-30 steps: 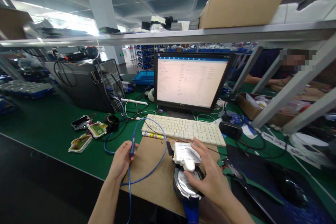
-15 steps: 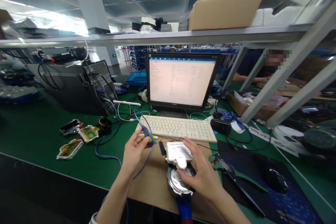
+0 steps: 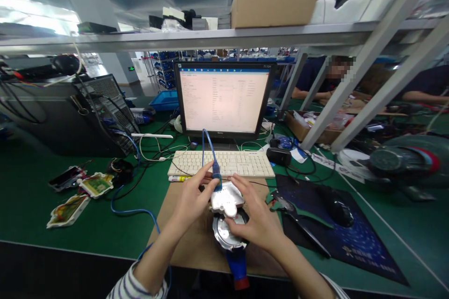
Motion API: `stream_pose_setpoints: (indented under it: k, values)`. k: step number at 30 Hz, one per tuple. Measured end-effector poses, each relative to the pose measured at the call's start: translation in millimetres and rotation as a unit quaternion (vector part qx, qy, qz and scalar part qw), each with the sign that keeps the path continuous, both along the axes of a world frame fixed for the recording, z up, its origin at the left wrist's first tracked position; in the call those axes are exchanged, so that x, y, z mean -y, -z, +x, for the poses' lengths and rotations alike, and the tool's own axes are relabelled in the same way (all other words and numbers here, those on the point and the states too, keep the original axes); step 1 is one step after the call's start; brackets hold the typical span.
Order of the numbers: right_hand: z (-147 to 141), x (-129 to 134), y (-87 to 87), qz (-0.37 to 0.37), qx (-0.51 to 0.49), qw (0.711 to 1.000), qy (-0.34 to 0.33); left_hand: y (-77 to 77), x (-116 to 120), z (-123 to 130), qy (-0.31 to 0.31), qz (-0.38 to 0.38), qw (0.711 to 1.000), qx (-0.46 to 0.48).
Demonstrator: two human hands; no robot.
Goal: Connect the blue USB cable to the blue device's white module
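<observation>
My left hand (image 3: 196, 196) pinches the connector end (image 3: 217, 178) of a blue cable (image 3: 206, 142), holding it at the upper left edge of a white housing (image 3: 227, 197); whether the two are joined I cannot tell. This housing sits at the top of a device with a round metal face (image 3: 226, 233) and a blue handle (image 3: 237, 264) tipped in red. Closed around the device's right side is my right hand (image 3: 257, 217), its fingers along the white housing and the thumb on the metal face. Brown cardboard (image 3: 182, 243) lies beneath.
Behind my hands are a cream keyboard (image 3: 259, 164), a yellow marker (image 3: 178, 179) and a lit monitor (image 3: 224, 98). Opened circuit boards (image 3: 96, 184) lie left, near a computer tower (image 3: 66, 117). Green-handled pliers (image 3: 305, 224) and a mouse (image 3: 338, 208) rest right. A co-worker (image 3: 315, 79) sits beyond.
My left hand has brought the cable's connector rightward to the white housing. The right hand still holds the device. The view has shifted to the right.
</observation>
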State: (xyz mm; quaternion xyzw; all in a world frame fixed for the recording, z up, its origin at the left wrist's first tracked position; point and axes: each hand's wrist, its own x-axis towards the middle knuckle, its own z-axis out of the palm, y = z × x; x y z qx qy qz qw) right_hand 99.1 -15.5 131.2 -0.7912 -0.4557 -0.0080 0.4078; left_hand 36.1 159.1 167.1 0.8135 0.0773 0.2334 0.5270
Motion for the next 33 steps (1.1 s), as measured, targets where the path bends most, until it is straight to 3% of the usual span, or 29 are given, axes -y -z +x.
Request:
stream_pose_setpoints:
  k: [25,33]
  values:
    - [-1.2,0.6,-1.0,0.005,-0.015,1.0,0.0,14.3,-0.5,-5.9,0.003,0.058,0.998,0.012]
    - [-0.7,-0.1,1.1,0.016,-0.018,1.0,-0.004,21.9,0.8,-9.2,-0.027,0.168,0.984,0.05]
